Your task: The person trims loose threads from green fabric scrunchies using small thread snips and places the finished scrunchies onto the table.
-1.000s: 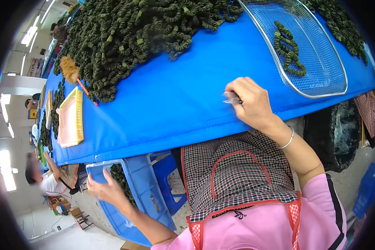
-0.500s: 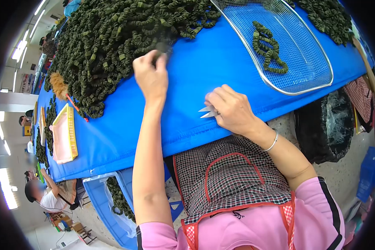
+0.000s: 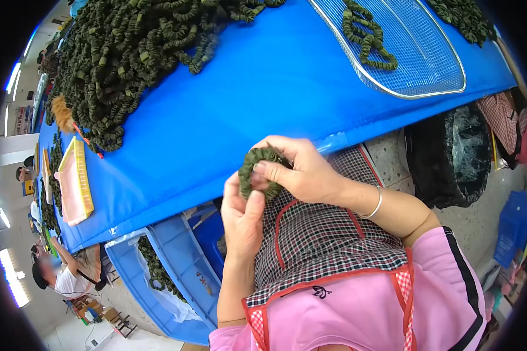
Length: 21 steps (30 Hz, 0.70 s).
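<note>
I have the dark green gathered ring (image 3: 247, 169) mid-view. The left hand (image 3: 243, 228) closes thumb and fingers on its seven-o'clock side; the right hand (image 3: 310, 175) grips it at three o'clock. A heap of similar rings (image 3: 111, 64) lies toward eleven, the wire basket (image 3: 421, 58) toward one, the blue crate (image 3: 187, 263) toward seven.

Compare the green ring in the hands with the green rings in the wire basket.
Count: held ring is a single loop; basket rings are a cluster of several.
Shape: held ring is roundish; basket rings look longer and narrower.
Support: held ring is in left hand and right hand; basket rings lie in wire basket, untouched.
Shared: dark green, gathered look.
</note>
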{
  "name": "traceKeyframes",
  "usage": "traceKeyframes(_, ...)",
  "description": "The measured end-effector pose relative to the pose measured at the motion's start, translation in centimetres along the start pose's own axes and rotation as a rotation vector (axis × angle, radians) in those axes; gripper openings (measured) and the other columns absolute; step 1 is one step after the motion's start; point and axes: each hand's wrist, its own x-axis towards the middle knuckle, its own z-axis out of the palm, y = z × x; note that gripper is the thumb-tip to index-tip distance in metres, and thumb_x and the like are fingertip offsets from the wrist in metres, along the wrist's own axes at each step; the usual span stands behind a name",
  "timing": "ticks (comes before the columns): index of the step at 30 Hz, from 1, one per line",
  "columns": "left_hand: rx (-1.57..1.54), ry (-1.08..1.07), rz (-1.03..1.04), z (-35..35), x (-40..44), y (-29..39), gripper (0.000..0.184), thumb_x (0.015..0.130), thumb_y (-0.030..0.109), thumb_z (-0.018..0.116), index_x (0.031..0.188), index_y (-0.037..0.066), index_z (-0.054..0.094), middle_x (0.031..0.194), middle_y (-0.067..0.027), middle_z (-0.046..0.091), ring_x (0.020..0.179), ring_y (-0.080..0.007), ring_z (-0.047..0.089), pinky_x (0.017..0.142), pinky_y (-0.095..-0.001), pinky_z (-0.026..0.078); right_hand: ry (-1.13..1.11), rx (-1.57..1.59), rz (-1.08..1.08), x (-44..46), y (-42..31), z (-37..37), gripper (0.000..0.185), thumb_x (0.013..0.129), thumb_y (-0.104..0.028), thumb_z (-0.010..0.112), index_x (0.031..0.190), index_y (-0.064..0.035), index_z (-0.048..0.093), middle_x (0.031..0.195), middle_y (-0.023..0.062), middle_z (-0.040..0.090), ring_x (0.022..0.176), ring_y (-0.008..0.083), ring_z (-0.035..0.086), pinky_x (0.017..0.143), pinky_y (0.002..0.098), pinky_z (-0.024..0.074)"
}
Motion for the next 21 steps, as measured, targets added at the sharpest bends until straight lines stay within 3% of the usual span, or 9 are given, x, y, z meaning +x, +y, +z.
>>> traceKeyframes(2, 0.163, 0.057, 0.119, -0.8, -0.6, 0.2, 0.039, 0.081, 0.012, 0.061, 0.113, 0.002, 0.040, 0.100, -0.0071, 0.053, 0.093, -0.0138, 0.051, 0.078, -0.0262, 0.043, -0.081, -0.115, 0.036, -0.5, 0.0, 0.0, 0.017, 0.085, -0.009, 0.053, 0.098, 0.0003, 0.053, 0.080, 0.0023, 0.056, 0.070, 0.0067, 0.051, 0.061, 0.0215, 0.0432)
traceKeyframes(3, 0.212, -0.024, 0.104, -0.8, -0.7, 0.9, 0.042, 0.081, 0.013, 0.061, 0.114, 0.001, 0.038, 0.097, -0.0064, 0.053, 0.088, -0.0120, 0.051, 0.076, -0.0241, 0.042, -0.081, -0.274, 0.002, -0.7, 0.2, 0.0, 0.020, 0.083, -0.009, 0.055, 0.101, -0.0004, 0.052, 0.081, 0.0017, 0.055, 0.071, 0.0063, 0.050, 0.060, 0.0210, 0.0419)
traceKeyframes(4, 0.272, -0.051, -0.006, -0.7, -0.9, 1.7, 0.035, 0.083, 0.012, 0.058, 0.111, 0.001, 0.041, 0.094, -0.0054, 0.054, 0.083, -0.0108, 0.052, 0.074, -0.0235, 0.042, -0.074, -0.194, -0.024, -1.0, 0.6, 0.3, 0.022, 0.082, -0.009, 0.056, 0.102, -0.0008, 0.051, 0.081, 0.0014, 0.055, 0.071, 0.0062, 0.050, 0.060, 0.0208, 0.0416)
traceKeyframes(6, 0.118, -0.007, -0.052, -1.0, -1.0, 1.2, 0.027, 0.084, 0.012, 0.056, 0.106, 0.002, 0.043, 0.092, -0.0054, 0.055, 0.080, -0.0110, 0.053, 0.072, -0.0239, 0.043, -0.058, -0.038, -0.082, -1.4, 1.3, 0.7, 0.027, 0.080, -0.008, 0.059, 0.104, -0.0016, 0.049, 0.082, 0.0010, 0.054, 0.072, 0.0060, 0.049, 0.060, 0.0203, 0.0409)
traceKeyframes(9, -0.161, 0.036, 0.018, -0.8, -0.7, 1.2, 0.021, 0.086, 0.011, 0.052, 0.103, 0.001, 0.044, 0.093, -0.0070, 0.055, 0.083, -0.0135, 0.053, 0.077, -0.0271, 0.043, -0.059, -0.059, 0.003, -1.8, 0.6, 0.3, 0.032, 0.078, -0.008, 0.062, 0.105, -0.0014, 0.047, 0.082, 0.0019, 0.054, 0.074, 0.0064, 0.052, 0.063, 0.0203, 0.0429)
traceKeyframes(12, -0.140, -0.090, -0.046, -0.4, -1.1, 1.5, 0.027, 0.086, 0.019, 0.053, 0.107, 0.004, 0.045, 0.097, -0.0044, 0.055, 0.090, -0.0133, 0.052, 0.082, -0.0275, 0.041, -0.043, -0.013, 0.061, -2.0, 0.5, 0.2, 0.028, 0.079, -0.006, 0.059, 0.104, 0.0006, 0.049, 0.086, 0.0058, 0.058, 0.079, 0.0087, 0.056, 0.069, 0.0222, 0.0461)
traceKeyframes(14, -0.138, -0.066, -0.034, -0.2, -1.3, 1.7, 0.025, 0.085, 0.016, 0.053, 0.104, 0.003, 0.044, 0.093, -0.0065, 0.056, 0.086, -0.0144, 0.053, 0.079, -0.0285, 0.042, -0.045, 0.086, 0.079, -2.0, 0.3, 0.4, 0.025, 0.080, -0.003, 0.058, 0.103, 0.0015, 0.050, 0.088, 0.0072, 0.059, 0.082, 0.0097, 0.057, 0.071, 0.0233, 0.0470)
traceKeyframes(16, -0.205, -0.026, -0.054, -0.5, -1.2, 2.0, 0.019, 0.085, 0.011, 0.052, 0.100, 0.002, 0.043, 0.091, -0.0095, 0.056, 0.081, -0.0169, 0.055, 0.076, -0.0301, 0.045, -0.116, -0.024, -0.020, -2.1, 0.0, 0.4, 0.024, 0.080, -0.001, 0.056, 0.103, 0.0026, 0.050, 0.090, 0.0084, 0.059, 0.084, 0.0116, 0.058, 0.075, 0.0249, 0.0471)
traceKeyframes(21, -0.006, -0.057, 0.049, -1.3, -1.0, 2.1, 0.015, 0.084, 0.011, 0.056, 0.089, 0.004, 0.043, 0.082, -0.0080, 0.051, 0.069, -0.0123, 0.049, 0.067, -0.0267, 0.043, -0.130, -0.033, -0.082, -2.2, 0.8, 0.3, 0.023, 0.079, -0.005, 0.061, 0.099, 0.0014, 0.051, 0.087, 0.0064, 0.058, 0.080, 0.0107, 0.056, 0.073, 0.0239, 0.0458)
